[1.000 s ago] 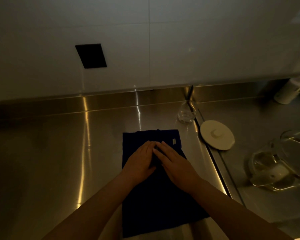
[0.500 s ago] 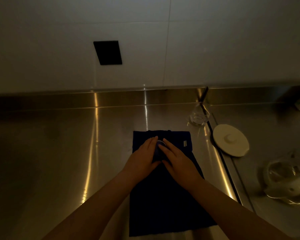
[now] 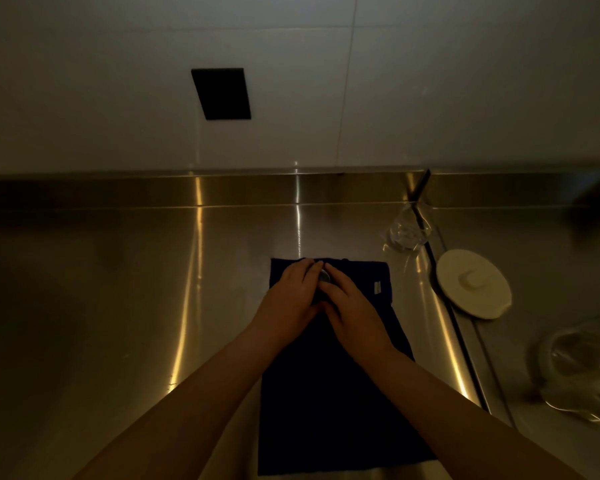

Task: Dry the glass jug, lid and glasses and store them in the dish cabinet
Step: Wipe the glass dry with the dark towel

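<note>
A dark blue towel [image 3: 329,393] lies flat on the steel counter [image 3: 118,306]. My left hand [image 3: 288,299] and my right hand [image 3: 352,306] are cupped together near the towel's far end around a small glass [image 3: 324,276], of which only a bit of rim shows between the fingers. A second clear glass [image 3: 406,233] stands at the back right by the counter seam. The white round lid [image 3: 473,284] lies flat to its right. The glass jug [image 3: 582,365] lies at the right edge, partly cut off.
A white tiled wall with a black rectangular panel [image 3: 221,93] rises behind the counter's steel upstand. A dark seam [image 3: 458,327] runs front to back between two counter sections. Bare steel stretches left of the towel.
The view has shifted left and the hands have slid toward the towel's far edge. A glass rim now shows between the fingers, where the hands lay flat a second ago.
</note>
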Motion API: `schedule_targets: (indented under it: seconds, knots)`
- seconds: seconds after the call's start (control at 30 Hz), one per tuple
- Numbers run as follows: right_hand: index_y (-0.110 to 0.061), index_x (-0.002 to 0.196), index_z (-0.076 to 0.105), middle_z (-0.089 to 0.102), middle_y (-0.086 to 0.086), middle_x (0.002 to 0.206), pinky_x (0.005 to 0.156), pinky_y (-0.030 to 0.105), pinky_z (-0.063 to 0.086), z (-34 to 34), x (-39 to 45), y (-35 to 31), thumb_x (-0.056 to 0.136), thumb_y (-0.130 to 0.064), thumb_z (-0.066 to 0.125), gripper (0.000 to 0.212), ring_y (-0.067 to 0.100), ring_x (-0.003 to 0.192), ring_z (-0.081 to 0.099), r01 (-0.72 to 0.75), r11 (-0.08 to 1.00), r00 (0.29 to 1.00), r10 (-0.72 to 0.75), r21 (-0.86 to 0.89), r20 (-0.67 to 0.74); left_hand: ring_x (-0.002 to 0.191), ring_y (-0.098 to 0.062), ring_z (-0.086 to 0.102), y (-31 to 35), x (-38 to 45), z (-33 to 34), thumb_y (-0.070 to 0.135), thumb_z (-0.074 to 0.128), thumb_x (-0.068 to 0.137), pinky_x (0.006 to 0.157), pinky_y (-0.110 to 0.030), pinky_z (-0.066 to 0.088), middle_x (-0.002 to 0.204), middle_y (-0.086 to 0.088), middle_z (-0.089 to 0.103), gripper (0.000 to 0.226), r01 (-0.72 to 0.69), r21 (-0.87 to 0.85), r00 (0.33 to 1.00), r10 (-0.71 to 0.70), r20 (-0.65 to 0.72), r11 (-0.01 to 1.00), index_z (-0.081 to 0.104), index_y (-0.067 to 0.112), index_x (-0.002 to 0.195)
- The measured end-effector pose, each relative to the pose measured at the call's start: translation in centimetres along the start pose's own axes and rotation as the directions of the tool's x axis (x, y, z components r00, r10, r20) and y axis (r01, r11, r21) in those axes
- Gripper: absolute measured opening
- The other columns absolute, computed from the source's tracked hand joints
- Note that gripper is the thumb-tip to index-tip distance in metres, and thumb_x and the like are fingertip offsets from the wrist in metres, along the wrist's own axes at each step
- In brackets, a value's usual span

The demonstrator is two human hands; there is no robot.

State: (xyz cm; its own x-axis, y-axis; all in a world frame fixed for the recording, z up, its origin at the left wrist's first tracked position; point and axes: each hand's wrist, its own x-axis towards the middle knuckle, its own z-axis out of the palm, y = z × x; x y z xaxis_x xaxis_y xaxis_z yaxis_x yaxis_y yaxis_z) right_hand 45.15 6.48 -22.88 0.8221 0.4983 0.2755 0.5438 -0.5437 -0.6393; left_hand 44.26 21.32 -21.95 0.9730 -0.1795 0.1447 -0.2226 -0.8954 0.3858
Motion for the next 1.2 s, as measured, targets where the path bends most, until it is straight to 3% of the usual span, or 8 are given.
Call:
schedule_targets:
  seconds: [0.17,0.27,0.4,0.53,0.63,0.77,1.0,1.2]
  knots:
    - [-0.007,0.136,0.046,0.033,0.011,0.150,0.108,0.009,0.021,-0.5,2.3,0.6,0.094,-0.002,0.050,0.042,0.008,0.133,0.027,-0.007,0.999,0.999,0.006,-0.039,-0.034,0.133,-0.022,0.033,0.0,2.6,0.0,0.019,0.060,0.089,0.101,-0.029,0.037,0.145,-0.012,0.036,0.060,0.039,-0.030,0.998,-0.040,-0.050,0.999,0.035,0.007,0.141]
    - [-0.007,0.139,0.043,0.032,0.009,0.151,0.113,0.023,0.027,-0.6,3.1,0.9,0.095,-0.003,0.047,0.044,0.012,0.136,0.028,-0.037,0.999,0.999,0.037,-0.016,-0.013,0.135,-0.023,0.030,0.0,3.0,0.4,0.020,0.058,0.091,0.102,-0.029,0.035,0.147,-0.014,0.032,0.061,0.057,-0.038,0.997,-0.059,-0.043,0.998,0.031,0.006,0.143]
    - [-0.009,0.136,0.048,0.030,0.010,0.152,0.103,0.006,0.017,-0.3,2.9,1.4,0.093,-0.002,0.053,0.044,0.007,0.132,0.027,0.029,0.994,0.999,-0.025,-0.110,0.035,0.142,-0.021,0.018,-0.5,2.4,0.9,0.023,0.056,0.093,0.107,-0.027,0.027,0.154,-0.013,0.022,0.064,0.075,-0.032,0.996,-0.076,-0.035,0.997,0.024,0.005,0.146]
    - [-0.017,0.134,0.048,0.029,-0.020,0.146,0.097,-0.006,0.016,-0.7,2.5,1.2,0.092,-0.002,0.052,0.046,-0.013,0.128,0.021,0.035,0.999,0.999,-0.035,-0.010,-0.004,0.141,-0.022,0.023,-0.9,1.7,0.5,0.026,0.055,0.093,0.108,-0.032,0.032,0.153,-0.011,0.026,0.061,0.030,0.035,0.999,-0.029,-0.046,0.999,0.030,0.005,0.144]
    - [-0.016,0.136,0.047,0.036,0.001,0.148,0.104,0.005,0.020,-1.1,1.8,1.6,0.091,-0.006,0.055,0.047,0.000,0.133,0.026,0.001,0.996,1.000,-0.002,-0.091,-0.012,0.140,-0.024,0.028,-0.6,1.3,0.0,0.025,0.056,0.092,0.109,-0.036,0.033,0.149,-0.011,0.035,0.054,-0.008,0.097,0.997,0.016,-0.079,0.995,0.040,0.006,0.140]
    - [-0.015,0.136,0.047,0.037,0.007,0.148,0.104,0.026,0.031,-2.5,0.0,2.4,0.088,-0.012,0.061,0.049,0.019,0.135,0.034,-0.074,0.974,0.997,0.072,-0.213,-0.015,0.135,-0.026,0.036,1.1,1.0,-0.3,0.026,0.064,0.085,0.107,-0.035,0.031,0.141,-0.012,0.045,0.053,-0.067,0.129,0.992,0.080,-0.099,0.989,0.049,0.007,0.132]
    - [-0.006,0.133,0.050,0.043,0.016,0.142,0.104,0.035,0.038,-7.3,-3.4,2.7,0.080,-0.006,0.069,0.056,0.029,0.129,0.044,-0.110,0.962,0.994,0.101,-0.249,-0.049,0.135,-0.030,0.035,6.4,0.9,0.8,0.027,0.064,0.086,0.109,-0.039,0.028,0.143,-0.013,0.043,0.055,-0.147,0.094,0.986,0.154,-0.068,0.985,0.047,0.007,0.135]
    - [-0.008,0.136,0.047,0.035,0.016,0.149,0.110,0.036,0.024,-13.4,-8.8,4.5,0.083,-0.018,0.070,0.059,0.031,0.138,0.032,-0.102,0.894,0.993,0.118,-0.437,0.010,0.139,-0.027,0.029,12.6,1.0,3.7,0.033,0.061,0.087,0.111,-0.038,0.022,0.148,-0.010,0.037,0.058,-0.250,0.095,0.968,0.252,0.001,0.963,0.043,0.012,0.138]
